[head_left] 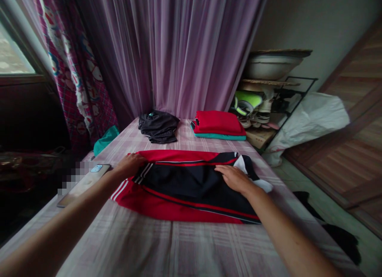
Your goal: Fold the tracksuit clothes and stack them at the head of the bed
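Note:
A red and black jacket (185,183) with a white collar and white-striped edges lies spread across the bed. Its collar points to the right, and red panels run along its far and near sides. My left hand (133,164) is closed on the jacket's far left corner, beside the striped hem; the fingertips are partly hidden. Flat on the black cloth near the collar rests my right hand (234,177), its fingers stretched out.
Behind the jacket are a crumpled dark garment (158,126) and a folded red and teal stack (220,123). A phone (85,185) lies at the left edge. Purple curtains (179,50) hang behind. A shoe rack (294,110) and white sack (313,118) stand right of the bed (134,245).

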The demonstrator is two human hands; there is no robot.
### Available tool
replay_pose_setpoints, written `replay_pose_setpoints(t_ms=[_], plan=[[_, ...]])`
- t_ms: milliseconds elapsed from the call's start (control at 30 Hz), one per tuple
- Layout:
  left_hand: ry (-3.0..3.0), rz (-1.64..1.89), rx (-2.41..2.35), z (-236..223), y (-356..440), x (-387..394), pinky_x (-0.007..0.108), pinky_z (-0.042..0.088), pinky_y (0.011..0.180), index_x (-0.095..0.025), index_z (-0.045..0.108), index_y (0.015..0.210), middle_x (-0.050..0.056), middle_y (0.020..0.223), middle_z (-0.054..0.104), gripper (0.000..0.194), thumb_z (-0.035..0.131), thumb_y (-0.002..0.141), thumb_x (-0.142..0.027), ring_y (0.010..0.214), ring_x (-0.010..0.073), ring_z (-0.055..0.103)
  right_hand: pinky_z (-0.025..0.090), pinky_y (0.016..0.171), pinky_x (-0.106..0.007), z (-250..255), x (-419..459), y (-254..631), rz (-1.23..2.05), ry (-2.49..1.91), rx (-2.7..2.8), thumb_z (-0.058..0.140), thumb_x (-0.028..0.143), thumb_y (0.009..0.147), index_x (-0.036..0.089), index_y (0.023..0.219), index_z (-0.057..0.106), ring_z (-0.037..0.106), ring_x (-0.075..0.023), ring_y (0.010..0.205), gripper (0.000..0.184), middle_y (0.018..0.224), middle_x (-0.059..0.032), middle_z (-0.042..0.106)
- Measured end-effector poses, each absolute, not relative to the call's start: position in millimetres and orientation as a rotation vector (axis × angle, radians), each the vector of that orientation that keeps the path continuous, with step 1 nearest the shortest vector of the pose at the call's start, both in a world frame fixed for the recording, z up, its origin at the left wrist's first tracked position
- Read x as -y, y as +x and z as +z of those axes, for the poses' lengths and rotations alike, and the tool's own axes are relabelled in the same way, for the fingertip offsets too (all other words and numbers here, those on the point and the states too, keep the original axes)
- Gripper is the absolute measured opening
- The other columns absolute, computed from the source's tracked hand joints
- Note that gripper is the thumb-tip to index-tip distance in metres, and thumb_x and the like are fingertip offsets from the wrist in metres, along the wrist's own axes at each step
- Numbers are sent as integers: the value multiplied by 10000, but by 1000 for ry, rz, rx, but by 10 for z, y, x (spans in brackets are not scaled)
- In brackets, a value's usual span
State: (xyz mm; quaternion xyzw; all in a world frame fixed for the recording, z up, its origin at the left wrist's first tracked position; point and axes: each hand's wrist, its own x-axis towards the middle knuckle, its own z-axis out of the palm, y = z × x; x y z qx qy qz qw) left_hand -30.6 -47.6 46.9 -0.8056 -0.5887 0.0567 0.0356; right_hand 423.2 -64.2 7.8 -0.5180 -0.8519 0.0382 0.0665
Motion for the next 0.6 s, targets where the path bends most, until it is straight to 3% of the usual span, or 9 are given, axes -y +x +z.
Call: replay_pose_setpoints(t_ms=[100,267,433,600], plan=[[-2463,104,1833,453,-317,480,343,474,961,-252,655,1240,87,1267,676,408,402,922,-214,1148,245,634,416,1090,-408,87,734,4248,185,-1454,2583,476,80,784,237,1420,538,508,-213,1335,658,1451,-70,559],[-2271,138,1925,463,-269,442,343,494,887,-162,649,1121,145,1119,709,315,418,921,-238,1062,274,662,421,1088,-427,111,730,4196,155,-1395,2512,444,111,844,239,1175,713,592,-216,1238,445,1294,-67,679],[-2283,87,1834,577,-253,492,350,489,883,-199,654,1075,114,1063,720,337,338,968,-243,1017,254,665,459,1044,-388,184,720,4283,191,-1440,2460,423,110,860,225,1166,706,651,-212,1146,433,1207,-61,723],[-2433,183,1736,493,-364,540,337,489,878,-226,694,1028,102,1067,718,302,423,913,-159,988,230,675,463,1033,-396,156,787,4314,283,-1478,2535,438,77,828,232,1131,712,637,-222,1168,437,1237,-66,706]])
